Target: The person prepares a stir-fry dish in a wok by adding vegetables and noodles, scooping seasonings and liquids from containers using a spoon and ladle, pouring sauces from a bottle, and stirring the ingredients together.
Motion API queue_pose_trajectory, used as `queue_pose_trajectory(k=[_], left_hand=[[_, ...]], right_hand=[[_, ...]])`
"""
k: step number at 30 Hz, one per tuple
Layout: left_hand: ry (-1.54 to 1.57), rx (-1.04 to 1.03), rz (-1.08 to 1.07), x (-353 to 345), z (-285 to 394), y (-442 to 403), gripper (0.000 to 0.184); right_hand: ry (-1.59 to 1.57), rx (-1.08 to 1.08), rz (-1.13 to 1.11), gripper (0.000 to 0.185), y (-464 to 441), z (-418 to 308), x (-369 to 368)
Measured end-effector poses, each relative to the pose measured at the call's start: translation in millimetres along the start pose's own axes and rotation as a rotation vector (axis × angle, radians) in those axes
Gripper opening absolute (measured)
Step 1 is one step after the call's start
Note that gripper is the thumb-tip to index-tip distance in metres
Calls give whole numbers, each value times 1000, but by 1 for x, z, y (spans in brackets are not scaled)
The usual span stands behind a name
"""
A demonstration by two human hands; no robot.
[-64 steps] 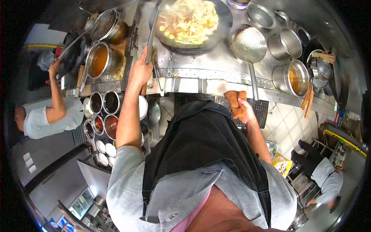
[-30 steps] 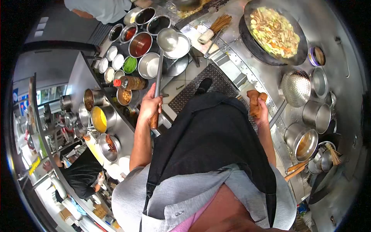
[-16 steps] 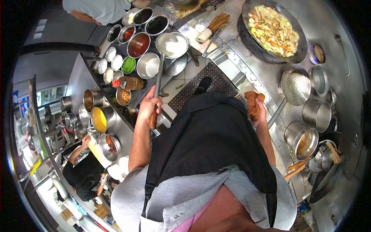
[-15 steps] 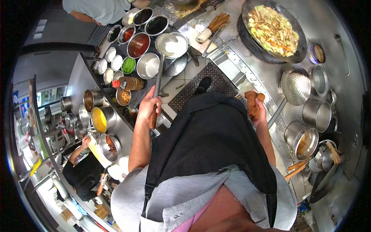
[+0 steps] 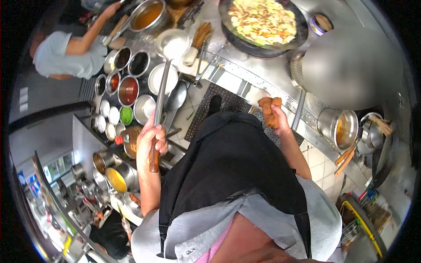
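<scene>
My left hand point(image 5: 150, 142) is wrapped round the wooden handle of a long metal ladle point(image 5: 163, 85). The ladle's bowl reaches out beyond a pot of white contents point(image 5: 161, 79), near a bamboo brush point(image 5: 202, 34). What the bowl holds, if anything, is unclear in the glare. In my right hand point(image 5: 280, 119) is a folded brown cloth point(image 5: 268, 111), held beside the counter edge. Ahead, sliced vegetables and other pieces point(image 5: 262, 21) fill a dark wok point(image 5: 301, 30) on the stove.
Sauce pots point(image 5: 128, 91) and small white tubs crowd the left side, with a red-capped bottle point(image 5: 127, 138). A co-worker point(image 5: 70, 52) reaches out at upper left; another point(image 5: 109, 232) is at lower left. A pot point(image 5: 337, 127) stands right, below a blurred patch.
My left hand has lifted the ladle away from the white-filled pot, farther ahead. The view has turned, bringing more of the co-worker at upper left into sight. The cloth stays in my right hand.
</scene>
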State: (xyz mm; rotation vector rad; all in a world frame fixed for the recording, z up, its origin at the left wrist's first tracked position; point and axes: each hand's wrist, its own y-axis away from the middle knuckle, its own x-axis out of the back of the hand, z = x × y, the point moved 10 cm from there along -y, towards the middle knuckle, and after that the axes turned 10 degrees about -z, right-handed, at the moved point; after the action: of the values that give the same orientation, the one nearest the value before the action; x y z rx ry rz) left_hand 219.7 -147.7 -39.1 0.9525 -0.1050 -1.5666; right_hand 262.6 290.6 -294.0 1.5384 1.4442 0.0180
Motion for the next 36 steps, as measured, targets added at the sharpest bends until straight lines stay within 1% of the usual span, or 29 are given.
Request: queue_pose_trajectory(k=[3, 6, 8, 9, 10, 12, 13, 15, 16, 18, 21, 24, 25, 28, 30, 31, 34, 35, 36], left_hand=[[-215, 18, -120, -46, 25, -46, 71], [-467, -23, -130, -71, 41, -109, 73], [-534, -75, -243, -102, 51, -147, 74], [-622, -71, -258, -111, 57, -164, 76], [-639, -114, -305, -126, 63, -181, 77], [-706, -161, -313, -142, 74, -214, 77], [-734, -194, -359, -154, 83, -226, 77], [-758, -239, -425, -172, 99, -246, 76], [-838, -246, -438, -175, 105, -261, 75], [-977, -284, -415, -180, 118, -286, 74], [-1333, -331, -354, -183, 124, -328, 74], [-1812, -462, -227, -161, 109, -390, 72], [-1925, -722, -231, -150, 97, -411, 71], [-1342, -183, -389, -147, 56, -376, 72], [-839, 235, -562, -136, 16, -361, 72], [-656, 375, -545, -138, 16, -342, 71], [-976, 208, -559, -136, 47, -349, 71], [-1215, 61, -512, -138, 63, -362, 71], [-1451, -163, -497, -142, 80, -379, 71]], right_hand=[[-64, 74, 53, 51, 8, 0, 3], [-129, 174, 48, 49, 22, -4, 0], [-168, 219, 122, 48, 33, -2, 5], [-188, 241, 161, 47, 39, 0, 7], [-210, 261, 191, 47, 45, 3, 7], [-253, 295, 249, 47, 54, 9, 6], [-271, 299, 236, 46, 55, 13, 5], [-329, 335, 301, 46, 57, 25, 8], [-357, 351, 333, 45, 60, 29, 7], [-381, 367, 371, 44, 62, 36, 1], [-449, 379, 381, 43, 60, 42, -15], [-479, 381, 377, 43, 56, 53, -19], [-480, 379, 375, 43, 55, 57, -20], [-488, 391, 433, 42, 57, 63, -23], [-475, 401, 444, 42, 58, 63, -23], [-470, 405, 450, 42, 57, 64, -23], [-454, 389, 419, 43, 55, 63, -25], [-455, 395, 408, 43, 54, 63, -25], [-453, 402, 397, 43, 54, 62, -24]])
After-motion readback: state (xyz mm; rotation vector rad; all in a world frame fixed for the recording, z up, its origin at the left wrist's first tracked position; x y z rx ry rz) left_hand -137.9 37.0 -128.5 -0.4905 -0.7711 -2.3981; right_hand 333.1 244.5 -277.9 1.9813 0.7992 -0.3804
